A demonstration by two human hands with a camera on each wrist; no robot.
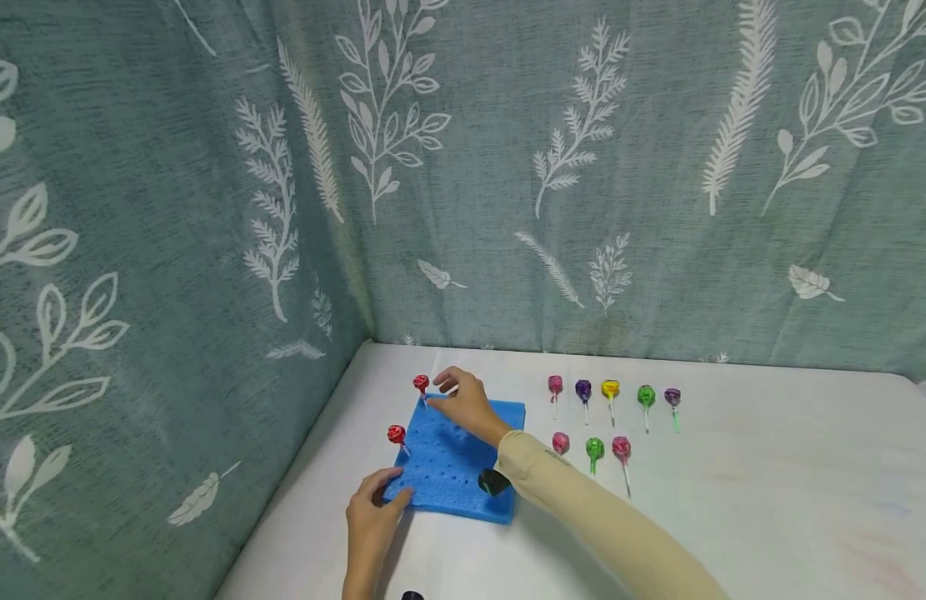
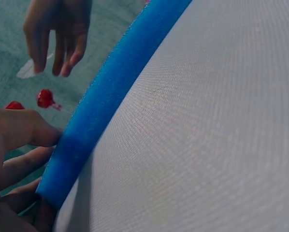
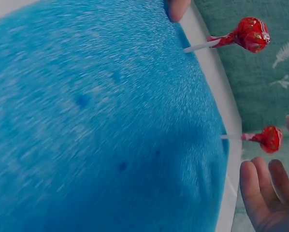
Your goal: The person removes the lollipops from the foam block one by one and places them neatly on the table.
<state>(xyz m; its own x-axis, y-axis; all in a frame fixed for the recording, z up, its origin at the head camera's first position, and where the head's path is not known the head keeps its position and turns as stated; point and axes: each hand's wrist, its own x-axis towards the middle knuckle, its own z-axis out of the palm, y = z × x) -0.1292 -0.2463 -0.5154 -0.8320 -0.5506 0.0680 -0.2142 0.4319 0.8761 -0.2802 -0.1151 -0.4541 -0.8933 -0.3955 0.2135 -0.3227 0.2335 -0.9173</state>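
Observation:
A blue foam block (image 1: 451, 490) pitted with small holes lies on the white table. Two red-wrapped lollipops stand in its left side by their sticks: one at the back corner (image 1: 421, 382), another nearer the front (image 1: 397, 434). My left hand (image 1: 374, 515) grips the block's front left corner, thumb and fingers on different sides of the edge in the left wrist view. Beside the back lollipop (image 3: 270, 139) is my right hand (image 1: 468, 407), its fingers loosely bent and apart. The right wrist view shows a gap between those fingers and the candy.
Right of the block, more lollipops lie in two rows, among them a yellow one (image 1: 610, 389), a green one (image 1: 646, 395) and a pink one (image 1: 621, 448). A dark oval object (image 1: 493, 482) shows by the right sleeve. Patterned curtains (image 1: 493, 275) border the table's back and left.

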